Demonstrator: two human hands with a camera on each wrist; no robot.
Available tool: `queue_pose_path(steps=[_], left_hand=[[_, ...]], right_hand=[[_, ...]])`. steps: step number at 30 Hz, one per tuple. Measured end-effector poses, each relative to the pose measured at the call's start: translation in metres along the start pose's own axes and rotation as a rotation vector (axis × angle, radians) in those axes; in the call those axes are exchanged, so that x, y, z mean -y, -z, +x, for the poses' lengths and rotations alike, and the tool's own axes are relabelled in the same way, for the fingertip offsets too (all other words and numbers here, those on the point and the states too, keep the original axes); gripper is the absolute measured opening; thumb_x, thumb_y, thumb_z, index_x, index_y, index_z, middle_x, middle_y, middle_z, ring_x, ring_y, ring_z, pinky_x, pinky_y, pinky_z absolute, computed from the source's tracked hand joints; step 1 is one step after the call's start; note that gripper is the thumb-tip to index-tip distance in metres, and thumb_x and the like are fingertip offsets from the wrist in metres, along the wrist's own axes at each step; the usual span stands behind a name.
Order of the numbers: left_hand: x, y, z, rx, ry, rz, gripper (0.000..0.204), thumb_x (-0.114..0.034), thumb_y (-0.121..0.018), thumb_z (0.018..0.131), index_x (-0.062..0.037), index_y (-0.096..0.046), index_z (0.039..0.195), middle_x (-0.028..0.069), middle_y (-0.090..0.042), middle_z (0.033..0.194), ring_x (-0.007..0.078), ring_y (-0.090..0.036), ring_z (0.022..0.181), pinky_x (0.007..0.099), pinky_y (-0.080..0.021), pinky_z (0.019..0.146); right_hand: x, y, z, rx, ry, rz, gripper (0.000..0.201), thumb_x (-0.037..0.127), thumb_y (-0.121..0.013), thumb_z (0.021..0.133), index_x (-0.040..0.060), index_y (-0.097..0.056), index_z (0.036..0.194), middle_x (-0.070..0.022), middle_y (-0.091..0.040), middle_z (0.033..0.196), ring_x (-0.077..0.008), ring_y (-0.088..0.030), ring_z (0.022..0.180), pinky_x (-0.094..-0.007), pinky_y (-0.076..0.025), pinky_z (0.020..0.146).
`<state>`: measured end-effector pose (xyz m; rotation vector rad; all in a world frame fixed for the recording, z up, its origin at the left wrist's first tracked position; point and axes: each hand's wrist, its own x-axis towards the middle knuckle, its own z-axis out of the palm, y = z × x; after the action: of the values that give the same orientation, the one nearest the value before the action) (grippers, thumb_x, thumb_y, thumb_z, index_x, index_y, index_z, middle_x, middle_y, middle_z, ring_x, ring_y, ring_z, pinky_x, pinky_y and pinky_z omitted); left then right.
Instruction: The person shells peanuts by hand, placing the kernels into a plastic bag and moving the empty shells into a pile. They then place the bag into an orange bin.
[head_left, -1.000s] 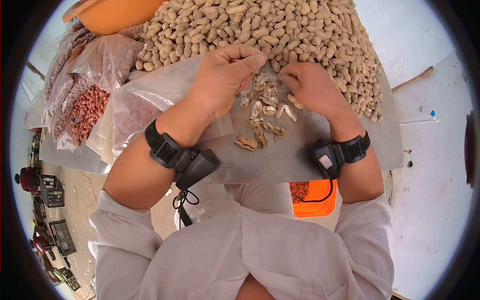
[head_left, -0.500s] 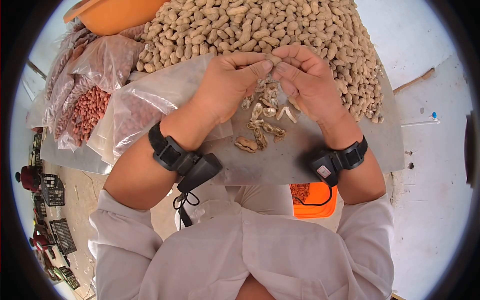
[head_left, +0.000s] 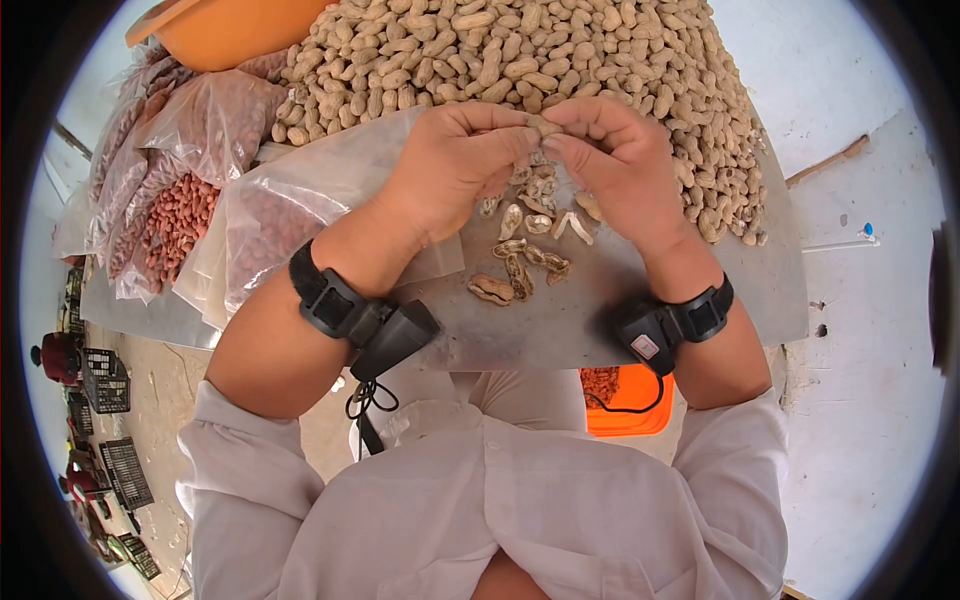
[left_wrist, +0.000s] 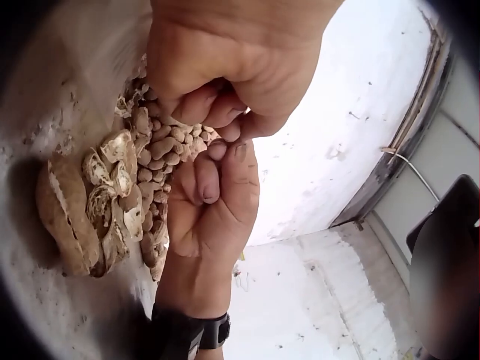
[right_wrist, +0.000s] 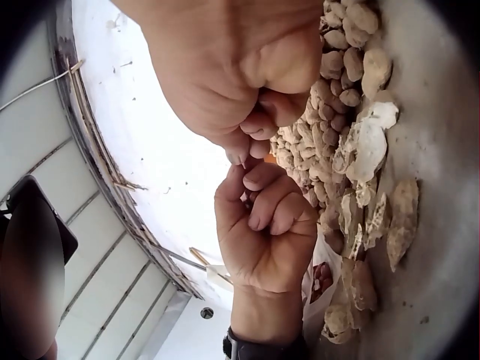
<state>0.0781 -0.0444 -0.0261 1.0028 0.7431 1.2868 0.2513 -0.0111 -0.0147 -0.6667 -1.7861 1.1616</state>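
White wall (head_left: 860, 400) rises past the right edge of the table (head_left: 590, 320). Left hand (head_left: 450, 165) and right hand (head_left: 635, 170) both pinch one peanut (head_left: 544, 127), fingertips nearly meeting above the table; level thumb pressure along its seam should, I'd say, split it cleanly. Broken shells (head_left: 520, 274) lie toward the near edge, the peanut heap (head_left: 560, 60) toward the far one.

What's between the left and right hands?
A peanut, pinched by the left hand and right hand; opened shells lie on the tabletop below. Head view shows it.

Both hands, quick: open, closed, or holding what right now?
Left hand: fingers closed, pinching a peanut.
Right hand: fingers closed, pinching the same peanut.
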Motion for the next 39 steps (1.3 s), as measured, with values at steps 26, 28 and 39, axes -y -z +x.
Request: queue_pose_path(steps=[26, 28, 39], left_hand=[[0.001, -0.009, -0.002, -0.099, 0.044, -0.156, 0.006, 0.003, -0.055, 0.075, 0.0018, -0.057, 0.081, 0.0024, -0.051, 0.062, 0.0057, -0.037, 0.044, 0.0186, -0.028, 0.039], [0.002, -0.008, -0.001, -0.113, 0.067, -0.155, 0.009, 0.004, -0.054, 0.076, -0.0001, -0.055, 0.085, 0.0027, -0.051, 0.064, 0.0052, -0.036, 0.044, 0.0183, -0.026, 0.039], [0.009, -0.011, -0.001, -0.150, 0.083, -0.118, 0.007, 0.001, -0.058, 0.076, -0.0010, -0.055, 0.081, 0.0031, -0.052, 0.063, 0.0060, -0.037, 0.045, 0.0186, -0.027, 0.039]], right_hand=[[-0.005, -0.013, -0.004, -0.075, 0.018, -0.081, 0.013, 0.006, -0.059, 0.080, -0.0009, -0.057, 0.091, -0.0067, -0.063, 0.077, -0.0091, -0.055, 0.066, -0.0232, -0.045, 0.060], [-0.009, -0.015, -0.004, -0.091, 0.075, -0.164, 0.014, 0.007, -0.058, 0.080, -0.0002, -0.057, 0.092, -0.0073, -0.062, 0.076, -0.0101, -0.056, 0.067, -0.0238, -0.044, 0.060], [-0.007, -0.012, 0.000, -0.075, -0.171, 0.069, 0.013, 0.012, -0.053, 0.086, 0.0001, -0.057, 0.090, -0.0026, -0.056, 0.067, -0.0089, -0.048, 0.054, -0.0216, -0.038, 0.049]])
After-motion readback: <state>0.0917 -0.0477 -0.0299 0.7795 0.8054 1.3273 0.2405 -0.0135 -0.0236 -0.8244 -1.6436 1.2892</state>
